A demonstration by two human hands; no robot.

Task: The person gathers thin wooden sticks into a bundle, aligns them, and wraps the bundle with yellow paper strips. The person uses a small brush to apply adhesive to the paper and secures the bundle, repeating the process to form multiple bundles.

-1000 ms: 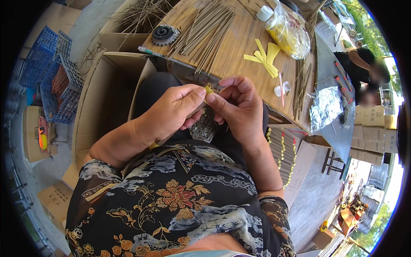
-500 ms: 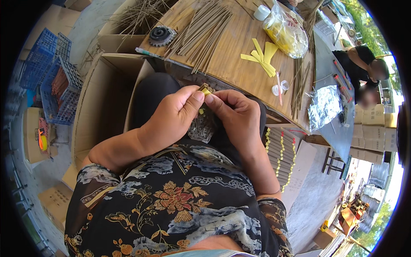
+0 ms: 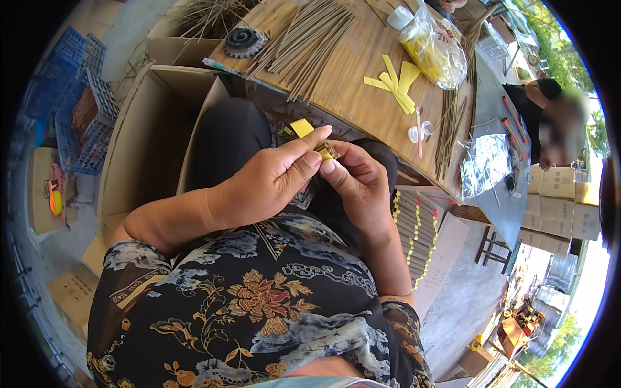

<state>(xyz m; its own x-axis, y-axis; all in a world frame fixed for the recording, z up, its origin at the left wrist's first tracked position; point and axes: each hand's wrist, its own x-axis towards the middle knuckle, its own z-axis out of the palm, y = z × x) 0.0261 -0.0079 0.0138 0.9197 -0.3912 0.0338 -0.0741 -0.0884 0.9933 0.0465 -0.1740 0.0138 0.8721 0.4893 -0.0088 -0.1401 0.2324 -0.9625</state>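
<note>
Above my lap, both hands meet at the end of a small bundle of thin brown sticks (image 3: 331, 149) with a yellow paper band (image 3: 326, 156) around it. My left hand (image 3: 272, 174) is closed, its thumb and fingers pinching the band. A flat yellow paper strip (image 3: 301, 127) juts out beyond the left fingers. My right hand (image 3: 358, 181) is closed around the bundle from the other side, thumb near the band. Most of the bundle's length is hidden by the hands.
On the wooden table (image 3: 362, 58) lie loose brown sticks (image 3: 307, 48), a black coil (image 3: 246, 41), yellow paper strips (image 3: 394, 84) and a plastic bag (image 3: 433, 48). An open carton (image 3: 155, 142) stands left. Banded bundles (image 3: 414, 236) lie right. Another person (image 3: 537, 97) sits at the far right.
Both hands have shifted slightly right and down with the bundle. Its stick end now shows more toward me, and a length of yellow strip has come into sight beyond the left fingers.
</note>
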